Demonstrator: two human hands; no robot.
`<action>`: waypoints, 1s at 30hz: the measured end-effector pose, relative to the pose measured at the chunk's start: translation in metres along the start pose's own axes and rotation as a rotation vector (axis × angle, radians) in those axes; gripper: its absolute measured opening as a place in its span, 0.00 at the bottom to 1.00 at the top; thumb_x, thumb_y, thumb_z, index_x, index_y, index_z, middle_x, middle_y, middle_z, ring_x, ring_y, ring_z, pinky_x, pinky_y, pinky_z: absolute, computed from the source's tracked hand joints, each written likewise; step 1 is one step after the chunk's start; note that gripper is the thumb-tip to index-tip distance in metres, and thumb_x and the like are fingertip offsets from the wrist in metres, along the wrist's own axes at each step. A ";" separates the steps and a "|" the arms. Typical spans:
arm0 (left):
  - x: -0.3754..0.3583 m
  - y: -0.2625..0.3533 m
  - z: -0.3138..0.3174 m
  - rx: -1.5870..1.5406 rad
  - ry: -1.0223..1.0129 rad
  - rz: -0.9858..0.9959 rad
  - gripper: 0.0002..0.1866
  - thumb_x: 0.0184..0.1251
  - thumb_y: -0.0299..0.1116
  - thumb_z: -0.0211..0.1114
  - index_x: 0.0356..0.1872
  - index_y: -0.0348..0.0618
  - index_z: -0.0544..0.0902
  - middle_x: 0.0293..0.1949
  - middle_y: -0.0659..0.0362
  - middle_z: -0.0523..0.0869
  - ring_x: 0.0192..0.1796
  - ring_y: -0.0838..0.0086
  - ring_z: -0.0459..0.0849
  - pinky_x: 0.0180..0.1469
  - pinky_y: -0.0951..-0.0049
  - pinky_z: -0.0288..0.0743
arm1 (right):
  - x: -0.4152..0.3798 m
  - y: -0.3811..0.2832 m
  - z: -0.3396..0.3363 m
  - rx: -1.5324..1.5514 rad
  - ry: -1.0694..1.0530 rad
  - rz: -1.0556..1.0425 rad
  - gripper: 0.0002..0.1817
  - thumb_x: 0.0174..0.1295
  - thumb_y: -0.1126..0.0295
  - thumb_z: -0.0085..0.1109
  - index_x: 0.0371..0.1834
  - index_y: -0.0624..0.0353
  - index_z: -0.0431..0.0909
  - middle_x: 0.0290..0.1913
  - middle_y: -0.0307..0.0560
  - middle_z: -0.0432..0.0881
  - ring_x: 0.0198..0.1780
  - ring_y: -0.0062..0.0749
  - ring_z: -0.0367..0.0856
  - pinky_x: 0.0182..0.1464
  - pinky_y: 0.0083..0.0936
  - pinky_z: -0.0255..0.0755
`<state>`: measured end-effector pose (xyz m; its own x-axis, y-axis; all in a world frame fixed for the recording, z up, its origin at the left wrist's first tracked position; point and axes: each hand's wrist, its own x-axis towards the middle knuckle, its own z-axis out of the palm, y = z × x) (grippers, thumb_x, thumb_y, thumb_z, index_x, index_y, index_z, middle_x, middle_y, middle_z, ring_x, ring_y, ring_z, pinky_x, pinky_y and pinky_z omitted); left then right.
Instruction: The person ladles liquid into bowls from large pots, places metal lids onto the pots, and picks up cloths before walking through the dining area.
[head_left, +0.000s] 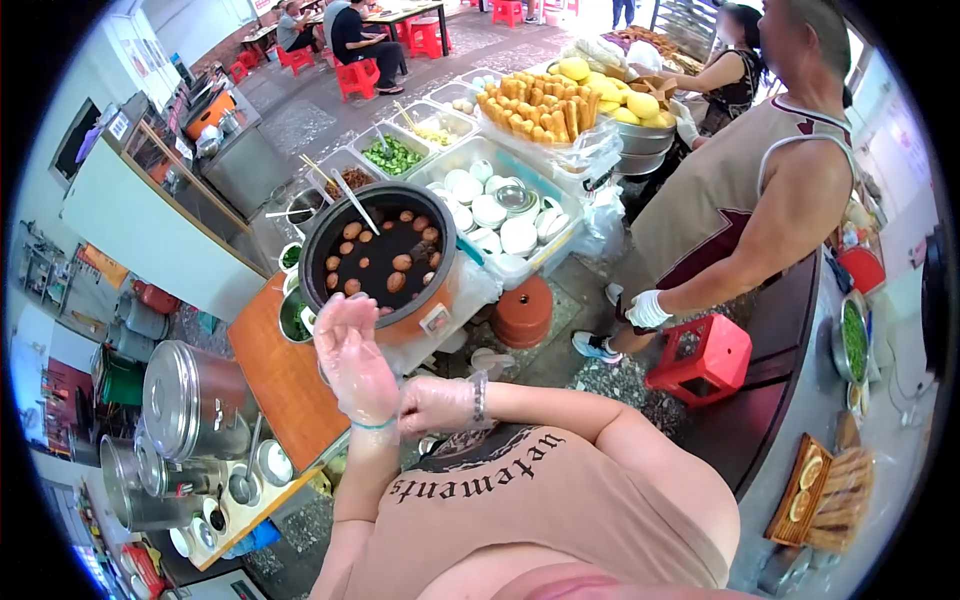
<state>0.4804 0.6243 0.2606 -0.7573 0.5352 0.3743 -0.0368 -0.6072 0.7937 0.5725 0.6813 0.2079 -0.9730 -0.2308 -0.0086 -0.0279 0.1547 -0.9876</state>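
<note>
My left hand (357,365) is raised with the palm up and fingers stretched out, in a thin clear plastic glove. A teal band (374,425) circles that wrist. My right hand (435,404), also gloved and with a beaded bracelet (479,397), is closed at the left wrist and seems to grip the glove's cuff; its fingertips are partly hidden. Just beyond my left hand stands a big dark-rimmed pot (318,232) of brown eggs (401,263) in dark broth. A ladle (354,200) leans in it. A metal bowl of greens (296,316) sits beside the pot.
Right of the pot stands a plastic tub of white lidded cups (489,211). Fried dough sticks (540,107) and trays of chopped greens (393,153) lie beyond. A co-worker (720,200) with a white glove stands at right, near a red stool (703,360). Steel pots (195,400) stand at left.
</note>
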 end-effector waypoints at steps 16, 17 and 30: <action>0.044 0.000 0.027 -0.937 -0.507 -0.310 0.25 0.70 0.35 0.50 0.66 0.35 0.66 0.54 0.50 0.79 0.56 0.63 0.76 0.62 0.63 0.67 | 0.039 -0.028 -0.005 0.729 0.130 -0.463 0.28 0.50 0.57 0.74 0.50 0.59 0.74 0.47 0.42 0.77 0.51 0.29 0.74 0.56 0.29 0.68; 0.046 -0.001 0.026 -0.877 -0.503 -0.290 0.24 0.70 0.35 0.50 0.64 0.35 0.67 0.54 0.50 0.79 0.55 0.64 0.77 0.61 0.63 0.69 | 0.040 -0.027 -0.005 0.690 0.144 -0.464 0.27 0.51 0.57 0.73 0.50 0.59 0.74 0.47 0.42 0.77 0.52 0.29 0.74 0.56 0.29 0.68; 0.053 -0.002 0.012 -0.508 -0.268 -0.041 0.22 0.70 0.40 0.52 0.59 0.37 0.71 0.50 0.53 0.81 0.53 0.66 0.80 0.57 0.64 0.74 | 0.049 -0.022 0.011 0.815 0.291 -0.438 0.21 0.59 0.59 0.64 0.50 0.61 0.75 0.47 0.43 0.79 0.51 0.27 0.75 0.57 0.26 0.67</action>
<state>0.4484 0.6612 0.2848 -0.5596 0.6542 0.5087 -0.4212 -0.7532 0.5053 0.5275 0.6563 0.2273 -0.9358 0.1539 0.3171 -0.3405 -0.6268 -0.7008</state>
